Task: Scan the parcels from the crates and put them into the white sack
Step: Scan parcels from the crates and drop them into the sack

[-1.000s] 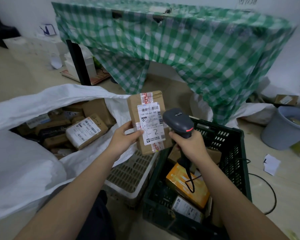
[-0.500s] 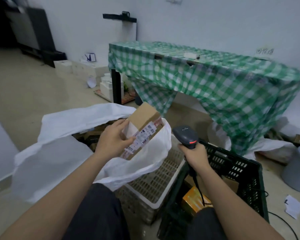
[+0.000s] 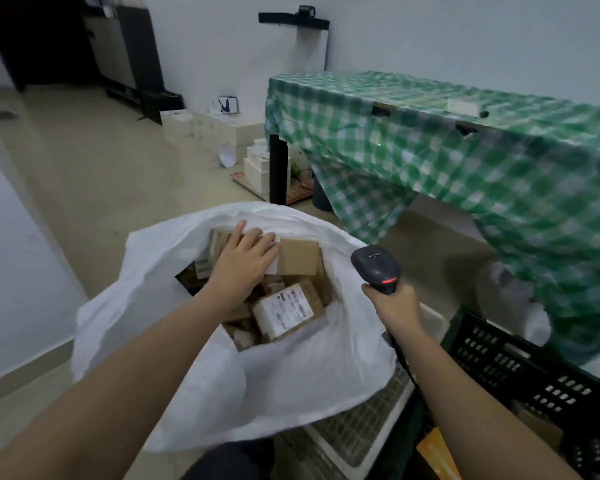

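A left hand, fingers spread flat, rested on a small stiff cardboard parcel, seemingly light, in the white sack; the right hand gripped the scanner.

The left hand reaches forward on an outstretched bare arm, palm down, fingers straight and slightly spread, while the right hand, on a bare forearm angled inward, has its fingers curled tight around a handle.
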`<control>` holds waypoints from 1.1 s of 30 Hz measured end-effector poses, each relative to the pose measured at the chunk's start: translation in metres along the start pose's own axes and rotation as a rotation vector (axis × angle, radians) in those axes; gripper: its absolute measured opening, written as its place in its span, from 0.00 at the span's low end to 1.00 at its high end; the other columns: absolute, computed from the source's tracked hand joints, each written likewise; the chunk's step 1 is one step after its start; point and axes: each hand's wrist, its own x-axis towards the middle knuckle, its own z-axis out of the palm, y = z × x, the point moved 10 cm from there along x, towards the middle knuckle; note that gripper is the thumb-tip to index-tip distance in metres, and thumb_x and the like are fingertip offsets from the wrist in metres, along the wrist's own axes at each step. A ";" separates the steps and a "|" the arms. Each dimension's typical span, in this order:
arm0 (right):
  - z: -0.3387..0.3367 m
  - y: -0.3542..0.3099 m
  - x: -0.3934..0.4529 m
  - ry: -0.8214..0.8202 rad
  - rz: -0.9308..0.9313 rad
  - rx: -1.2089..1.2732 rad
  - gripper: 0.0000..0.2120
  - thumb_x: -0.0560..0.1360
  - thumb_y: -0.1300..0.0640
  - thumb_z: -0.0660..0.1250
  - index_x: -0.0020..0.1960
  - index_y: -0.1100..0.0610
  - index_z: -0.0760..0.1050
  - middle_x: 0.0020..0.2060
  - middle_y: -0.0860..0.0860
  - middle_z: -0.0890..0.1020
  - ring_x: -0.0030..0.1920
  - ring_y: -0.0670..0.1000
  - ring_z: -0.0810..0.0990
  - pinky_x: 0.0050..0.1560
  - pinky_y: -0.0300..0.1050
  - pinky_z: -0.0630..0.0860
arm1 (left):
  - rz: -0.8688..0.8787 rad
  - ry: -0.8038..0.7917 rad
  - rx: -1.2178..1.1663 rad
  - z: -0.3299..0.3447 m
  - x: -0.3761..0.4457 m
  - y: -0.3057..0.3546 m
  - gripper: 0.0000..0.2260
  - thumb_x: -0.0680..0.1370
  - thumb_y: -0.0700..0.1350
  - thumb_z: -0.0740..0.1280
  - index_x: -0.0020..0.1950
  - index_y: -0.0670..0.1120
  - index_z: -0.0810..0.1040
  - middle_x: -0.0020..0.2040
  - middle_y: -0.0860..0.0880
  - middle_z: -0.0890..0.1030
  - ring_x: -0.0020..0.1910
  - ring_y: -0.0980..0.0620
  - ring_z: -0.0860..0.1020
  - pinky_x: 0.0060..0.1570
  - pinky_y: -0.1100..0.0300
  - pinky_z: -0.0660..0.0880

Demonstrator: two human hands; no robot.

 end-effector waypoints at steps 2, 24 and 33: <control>0.014 -0.008 0.027 0.012 -0.029 -0.059 0.09 0.71 0.60 0.72 0.38 0.64 0.74 0.28 0.55 0.71 0.32 0.51 0.68 0.27 0.41 0.64 | -0.110 -0.087 0.013 0.025 0.020 -0.031 0.33 0.58 0.43 0.82 0.61 0.42 0.79 0.59 0.43 0.80 0.62 0.38 0.75 0.67 0.36 0.63; 0.056 0.089 0.075 -0.199 0.240 -0.065 0.11 0.71 0.57 0.75 0.51 0.57 0.77 0.45 0.58 0.81 0.47 0.57 0.79 0.49 0.51 0.74 | -0.108 -0.449 -0.058 0.097 0.024 -0.007 0.27 0.74 0.37 0.70 0.68 0.45 0.61 0.65 0.44 0.69 0.61 0.42 0.72 0.47 0.55 0.76; 0.070 0.122 0.085 -0.354 0.369 -0.132 0.10 0.72 0.62 0.70 0.52 0.56 0.77 0.42 0.54 0.80 0.40 0.53 0.77 0.40 0.44 0.72 | -0.263 -0.496 -0.164 0.114 0.018 -0.013 0.30 0.74 0.40 0.71 0.72 0.47 0.60 0.75 0.48 0.60 0.73 0.40 0.60 0.57 0.52 0.74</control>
